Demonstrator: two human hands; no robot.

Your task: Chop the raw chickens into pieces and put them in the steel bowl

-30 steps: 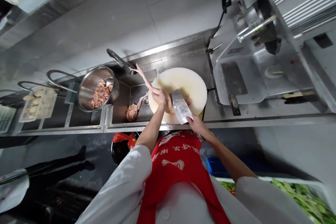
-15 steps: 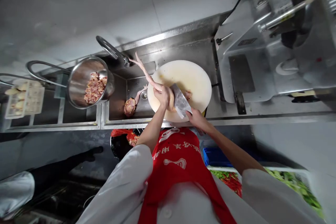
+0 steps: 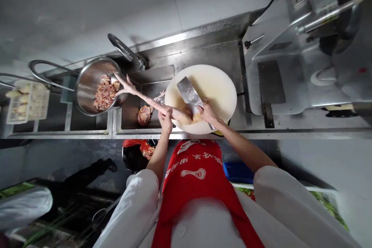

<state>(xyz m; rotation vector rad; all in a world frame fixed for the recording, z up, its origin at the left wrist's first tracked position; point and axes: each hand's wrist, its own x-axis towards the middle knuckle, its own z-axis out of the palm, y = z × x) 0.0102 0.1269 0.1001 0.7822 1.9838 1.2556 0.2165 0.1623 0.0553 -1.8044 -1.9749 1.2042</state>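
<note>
My left hand [image 3: 166, 121] is closed around a chicken leg [image 3: 180, 115] with its foot still attached. The thick end lies on the near part of the round white cutting board [image 3: 223, 89], while the clawed foot reaches left to the rim of the metal pot. In my right hand [image 3: 208, 114] is a cleaver [image 3: 188, 91], its broad blade pointing away and to the left over the board. Its fingers are close to the cut end of the leg; whether they touch the meat I cannot tell. Small bits of meat behind the blade are partly hidden.
A metal pot [image 3: 84, 99] of chopped meat [image 3: 106, 95] stands left. Another chicken leg [image 3: 144, 115] lies in the sink, near a faucet [image 3: 123, 49]. A second cleaver [image 3: 271, 81] rests on the machine at right. A white basket [image 3: 37, 104] stands far left; a person's sleeve [image 3: 26, 205] shows lower left.
The chicken leg has swung from pointing away to pointing left, with my left hand moving left and nearer to me. The cleaver has turned and shifted left over the board.
</note>
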